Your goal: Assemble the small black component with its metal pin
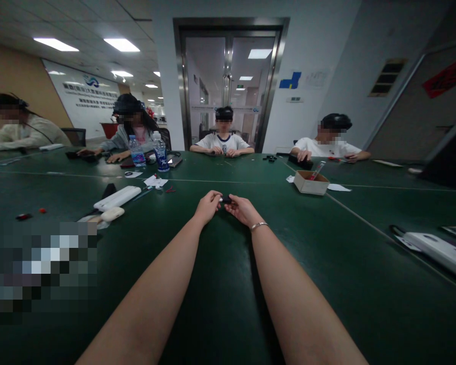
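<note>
Both arms stretch forward over the green table (220,284). Between my hands is a small black USB flash drive (225,199) with a silvery metal end. My left hand (208,207) pinches the silvery end with thumb and fingertips. The black body is gripped at its other end by my right hand (243,209), which has a bracelet (259,225) at the wrist. My fingers cover part of the drive, and its fine details are too small to make out.
Left of my hands are a white power strip (117,198), a white rounded object (113,214) and paper scraps (155,181). Two bottles (161,152) stand farther back. A small cardboard box (311,183) and another power strip (439,251) are on the right. Several people sit around the table.
</note>
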`<state>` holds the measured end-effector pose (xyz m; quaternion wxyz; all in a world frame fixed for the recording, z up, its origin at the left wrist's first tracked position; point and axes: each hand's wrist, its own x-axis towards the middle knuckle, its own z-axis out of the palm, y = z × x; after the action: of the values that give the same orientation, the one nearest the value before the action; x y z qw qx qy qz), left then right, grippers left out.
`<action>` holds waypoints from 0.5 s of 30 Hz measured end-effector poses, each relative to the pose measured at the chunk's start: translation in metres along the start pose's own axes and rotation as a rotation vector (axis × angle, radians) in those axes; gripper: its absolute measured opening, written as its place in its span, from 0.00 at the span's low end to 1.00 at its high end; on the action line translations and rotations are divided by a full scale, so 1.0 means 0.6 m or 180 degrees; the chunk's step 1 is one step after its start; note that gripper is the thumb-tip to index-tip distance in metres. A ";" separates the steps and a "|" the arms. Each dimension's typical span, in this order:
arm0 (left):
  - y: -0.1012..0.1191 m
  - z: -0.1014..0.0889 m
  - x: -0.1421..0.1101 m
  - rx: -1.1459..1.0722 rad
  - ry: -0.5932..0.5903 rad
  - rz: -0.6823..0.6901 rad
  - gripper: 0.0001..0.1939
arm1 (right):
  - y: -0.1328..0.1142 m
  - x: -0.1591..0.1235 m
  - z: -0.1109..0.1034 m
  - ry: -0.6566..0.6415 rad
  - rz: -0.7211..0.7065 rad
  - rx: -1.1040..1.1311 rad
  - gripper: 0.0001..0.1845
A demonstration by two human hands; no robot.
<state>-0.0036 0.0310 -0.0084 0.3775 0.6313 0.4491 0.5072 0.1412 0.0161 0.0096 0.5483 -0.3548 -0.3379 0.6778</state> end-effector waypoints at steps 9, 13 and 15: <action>-0.001 -0.002 0.000 0.0061 -0.0065 0.0093 0.12 | 0.003 0.004 -0.005 -0.0048 0.0008 0.0017 0.09; 0.004 -0.002 -0.003 0.0025 -0.0090 0.0100 0.12 | 0.002 0.005 -0.005 -0.0030 0.0030 0.0008 0.11; 0.006 -0.002 -0.005 0.0032 -0.0123 0.0074 0.12 | 0.003 0.006 -0.005 -0.0029 0.0019 0.0019 0.11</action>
<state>-0.0042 0.0273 -0.0057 0.3770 0.6481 0.4368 0.4970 0.1426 0.0194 0.0062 0.5459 -0.3510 -0.3373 0.6820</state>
